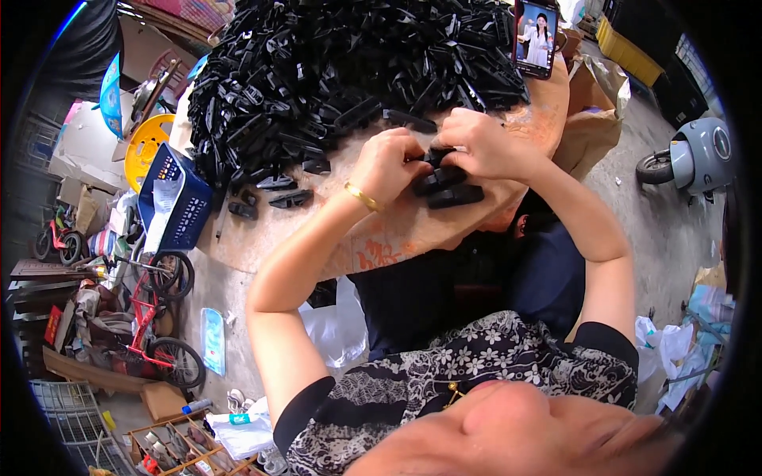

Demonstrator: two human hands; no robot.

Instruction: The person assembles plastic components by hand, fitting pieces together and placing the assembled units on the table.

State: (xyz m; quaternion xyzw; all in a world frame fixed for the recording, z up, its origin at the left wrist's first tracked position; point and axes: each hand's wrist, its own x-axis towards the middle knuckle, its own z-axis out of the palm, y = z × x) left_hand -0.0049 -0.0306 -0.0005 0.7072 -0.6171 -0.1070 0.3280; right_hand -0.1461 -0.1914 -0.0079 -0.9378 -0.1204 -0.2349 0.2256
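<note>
Both hands are closed at the near right part of a round tabletop [349, 230]. My left hand [386, 165], with a gold bangle at its wrist, pinches the left end of a small black plastic piece [435, 156]. The fingers of my right hand [480, 144] grip the same piece from the right and hide much of it. Just below lie several chunky black plastic pieces [455, 197], side by side. A long narrow black piece [409, 120] rests just beyond my hands. Behind it rises a big heap of similar black plastic pieces [317, 71].
A phone [536, 40] with a lit screen stands at the table's far right. Loose black pieces [291, 198] lie left of my left forearm. A blue basket [178, 202] adjoins the table's left edge. Bicycles [151, 325] and a scooter [698, 159] stand on the floor.
</note>
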